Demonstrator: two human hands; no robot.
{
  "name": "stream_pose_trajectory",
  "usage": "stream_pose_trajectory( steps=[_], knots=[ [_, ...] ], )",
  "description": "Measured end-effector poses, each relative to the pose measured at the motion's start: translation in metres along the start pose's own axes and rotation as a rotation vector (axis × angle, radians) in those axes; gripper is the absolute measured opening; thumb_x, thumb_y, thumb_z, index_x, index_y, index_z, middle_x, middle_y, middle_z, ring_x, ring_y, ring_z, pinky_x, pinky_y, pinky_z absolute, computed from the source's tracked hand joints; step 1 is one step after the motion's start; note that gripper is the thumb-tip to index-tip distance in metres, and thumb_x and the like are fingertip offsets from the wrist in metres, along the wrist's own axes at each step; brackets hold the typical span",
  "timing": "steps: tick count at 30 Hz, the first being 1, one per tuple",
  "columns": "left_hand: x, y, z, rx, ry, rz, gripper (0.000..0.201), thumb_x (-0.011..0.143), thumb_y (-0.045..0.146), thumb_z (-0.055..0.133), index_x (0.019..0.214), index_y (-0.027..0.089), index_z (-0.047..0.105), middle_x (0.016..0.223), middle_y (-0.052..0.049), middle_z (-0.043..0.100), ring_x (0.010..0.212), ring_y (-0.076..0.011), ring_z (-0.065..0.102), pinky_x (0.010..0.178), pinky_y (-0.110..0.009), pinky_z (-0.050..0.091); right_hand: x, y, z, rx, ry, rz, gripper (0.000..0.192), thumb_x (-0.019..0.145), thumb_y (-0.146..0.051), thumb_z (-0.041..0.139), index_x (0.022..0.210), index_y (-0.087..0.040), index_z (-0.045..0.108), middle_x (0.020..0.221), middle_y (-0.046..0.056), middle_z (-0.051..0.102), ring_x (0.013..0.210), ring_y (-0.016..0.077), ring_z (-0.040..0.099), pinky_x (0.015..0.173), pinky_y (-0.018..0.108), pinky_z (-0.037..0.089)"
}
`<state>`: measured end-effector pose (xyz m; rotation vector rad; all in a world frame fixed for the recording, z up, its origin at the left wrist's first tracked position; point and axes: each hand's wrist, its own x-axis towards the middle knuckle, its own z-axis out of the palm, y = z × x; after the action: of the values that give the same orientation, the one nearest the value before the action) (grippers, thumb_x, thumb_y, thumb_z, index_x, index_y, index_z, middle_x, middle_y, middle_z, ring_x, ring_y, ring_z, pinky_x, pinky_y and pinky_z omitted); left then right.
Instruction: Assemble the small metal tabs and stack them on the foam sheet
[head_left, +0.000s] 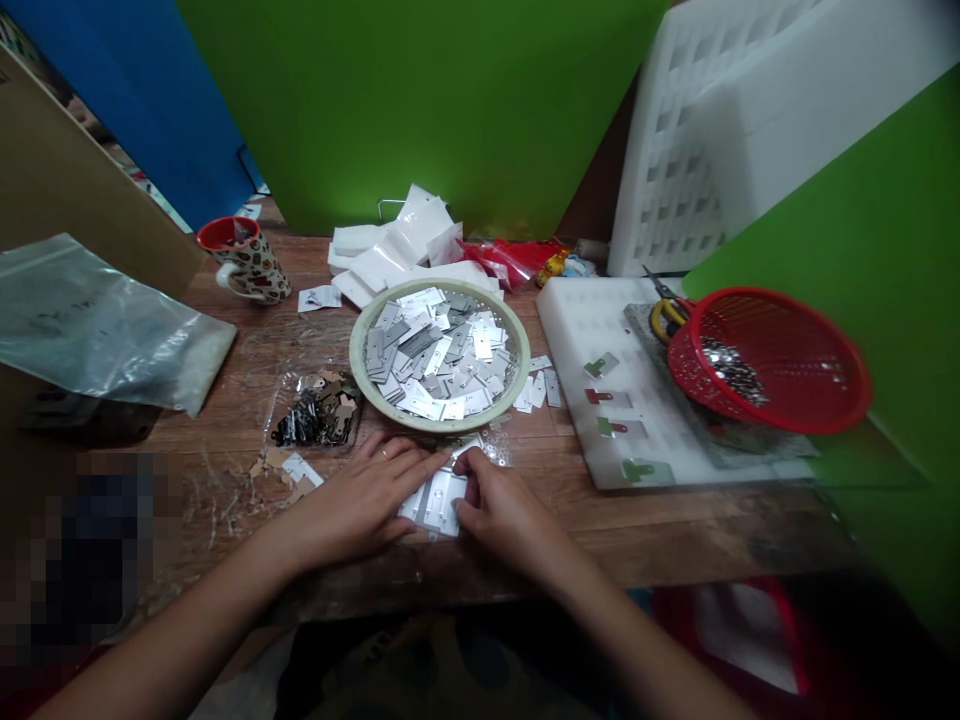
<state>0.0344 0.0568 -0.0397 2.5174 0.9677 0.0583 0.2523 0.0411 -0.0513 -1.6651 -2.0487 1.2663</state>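
- Two hands down on the wooden table (660, 530), both on one small stack of white cards (439, 500) at the near edge, just in front of the bowl.
- Left hand (360, 500) lies flat, fingers stretched out and close together, fingertips pressing on the stack's left side; no grip, just a press.
- Right hand (499, 510) is curled, fingers bent in, pinching the right edge of the same stack.
- One round pale bowl (358, 350), heaped with silvery and white cards, far too many to count.
- A few loose cards (538, 388) spill beside the bowl's right rim.
- One red basket (817, 400), tilted, holding a clump of small metal pieces (731, 370).
- One white foam tray (577, 330) under it, with four small tabbed pieces (611, 425) in a row, three green and one red.
- One clear bag (319, 410) of dark metal bits left of the bowl.
- One patterned mug (246, 260) at the back left; contents cannot be told.
- One big clear plastic bag (105, 330) on the far left.
- One pair of yellow-handled scissors (666, 308) behind the basket.
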Motion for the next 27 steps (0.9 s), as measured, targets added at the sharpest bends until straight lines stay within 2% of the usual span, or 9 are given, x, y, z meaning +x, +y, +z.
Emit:
stream_pose_trajectory(
  steps=[6, 13, 18, 27],
  knots=[
    [0.005, 0.006, 0.001, 0.006, -0.005, 0.014, 0.082, 0.084, 0.028, 0.059, 0.150, 0.027, 0.010, 0.149, -0.007, 0.038, 0.133, -0.0275, 0.031, 0.112, -0.048, 0.013, -0.001, 0.000, 0.001, -0.012, 0.010, 0.003, 0.027, 0.076, -0.014, 0.055, 0.102, -0.019, 0.049, 0.070, -0.001, 0.058, 0.062, 0.0144, 0.052, 0.057, 0.023, 0.031],
    [0.011, 0.008, 0.010, -0.012, -0.010, 0.023, 0.082, 0.085, 0.026, 0.058, 0.150, 0.026, 0.009, 0.146, -0.009, 0.043, 0.130, -0.0293, 0.035, 0.110, -0.050, 0.017, -0.001, -0.001, 0.001, -0.029, 0.003, 0.020, 0.029, 0.077, -0.016, 0.054, 0.105, -0.018, 0.049, 0.071, 0.000, 0.059, 0.062, 0.0149, 0.053, 0.057, 0.024, 0.032],
    [0.008, 0.008, 0.010, -0.014, -0.006, 0.005, 0.082, 0.086, 0.025, 0.056, 0.150, 0.027, 0.005, 0.143, -0.008, 0.046, 0.128, -0.0283, 0.036, 0.110, -0.051, 0.016, -0.001, 0.000, 0.002, -0.014, 0.015, 0.008, 0.030, 0.077, -0.016, 0.054, 0.107, -0.018, 0.049, 0.070, 0.000, 0.060, 0.062, 0.0157, 0.053, 0.058, 0.025, 0.032],
    [0.004, 0.010, 0.004, -0.050, 0.023, -0.006, 0.079, 0.085, 0.024, 0.057, 0.150, 0.026, 0.012, 0.145, -0.009, 0.044, 0.131, -0.0287, 0.035, 0.111, -0.053, 0.019, -0.003, -0.005, 0.002, 0.039, 0.020, 0.015, 0.029, 0.080, -0.017, 0.055, 0.107, -0.018, 0.047, 0.071, 0.000, 0.061, 0.063, 0.0156, 0.055, 0.059, 0.024, 0.035]
  ],
)
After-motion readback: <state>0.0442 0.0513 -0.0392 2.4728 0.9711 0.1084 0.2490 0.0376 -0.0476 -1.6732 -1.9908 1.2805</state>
